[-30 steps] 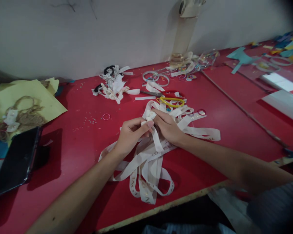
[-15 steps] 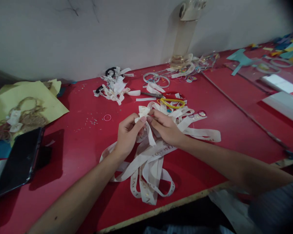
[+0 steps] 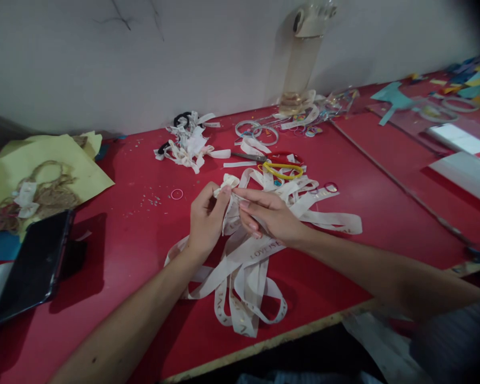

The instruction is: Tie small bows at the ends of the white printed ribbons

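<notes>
My left hand (image 3: 207,216) pinches a small white ribbon bow (image 3: 229,182) between thumb and fingers, above the middle of the table. A short ribbon tail hangs below its thumb. My right hand (image 3: 270,213) comes in from the right with its index fingertip against the bow's side and its thumb just below, closed at the ribbon; the exact grip is partly hidden. Under both hands lies a loose heap of white ribbon (image 3: 240,261) printed with lettering. Behind it are scissors (image 3: 282,169) with red and yellow on the handle side.
White ribbon bows with black bands (image 3: 190,141) lie by the wall. A pink ring (image 3: 177,194) is left of my hands. A phone (image 3: 32,264) leans at left near yellow paper (image 3: 80,160). A clear bottle (image 3: 302,64) stands at the back; a white phone-like slab (image 3: 462,140) lies right.
The bow has turned and shifted slightly left in my left hand. My right hand's fingers have stretched out more and moved lower beside it, and the hanging tail sits differently.
</notes>
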`<action>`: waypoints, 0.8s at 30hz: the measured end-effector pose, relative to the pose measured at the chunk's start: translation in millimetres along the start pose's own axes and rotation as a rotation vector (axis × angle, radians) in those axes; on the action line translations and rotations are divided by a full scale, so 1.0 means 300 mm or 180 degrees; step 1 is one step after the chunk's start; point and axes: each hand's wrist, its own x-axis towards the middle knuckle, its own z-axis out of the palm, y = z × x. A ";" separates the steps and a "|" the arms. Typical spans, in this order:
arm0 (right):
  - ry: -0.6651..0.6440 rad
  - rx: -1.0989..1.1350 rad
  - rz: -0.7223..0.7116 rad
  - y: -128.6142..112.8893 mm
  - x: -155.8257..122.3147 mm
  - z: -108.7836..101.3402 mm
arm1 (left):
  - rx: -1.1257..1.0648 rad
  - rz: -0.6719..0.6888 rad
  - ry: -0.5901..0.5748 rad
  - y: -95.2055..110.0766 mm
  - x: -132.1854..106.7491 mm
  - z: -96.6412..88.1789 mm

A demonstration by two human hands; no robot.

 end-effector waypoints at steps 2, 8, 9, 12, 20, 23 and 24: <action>-0.0028 -0.0007 0.0043 0.003 -0.003 0.001 | -0.0090 -0.0030 0.0019 -0.002 0.001 -0.001; -0.0125 -0.0297 0.0069 0.000 -0.004 0.006 | -0.0194 -0.0083 0.0063 -0.005 0.001 -0.004; -0.0058 -0.0376 0.0051 -0.004 -0.002 0.005 | -0.0172 -0.0075 0.0029 -0.004 0.000 -0.003; 0.0235 -0.0835 -0.0216 -0.023 0.007 -0.003 | -0.0185 -0.0086 -0.0166 -0.002 -0.009 0.000; 0.0720 -0.1755 -0.1088 -0.044 0.027 -0.029 | -0.0231 -0.0012 -0.0829 -0.001 -0.018 -0.001; 0.0777 -0.1756 -0.1142 -0.041 0.022 -0.028 | -0.0259 -0.0014 -0.0900 -0.002 -0.017 -0.002; 0.0803 -0.1760 -0.1153 -0.039 0.020 -0.027 | -0.0296 -0.0021 -0.0940 -0.002 -0.017 -0.003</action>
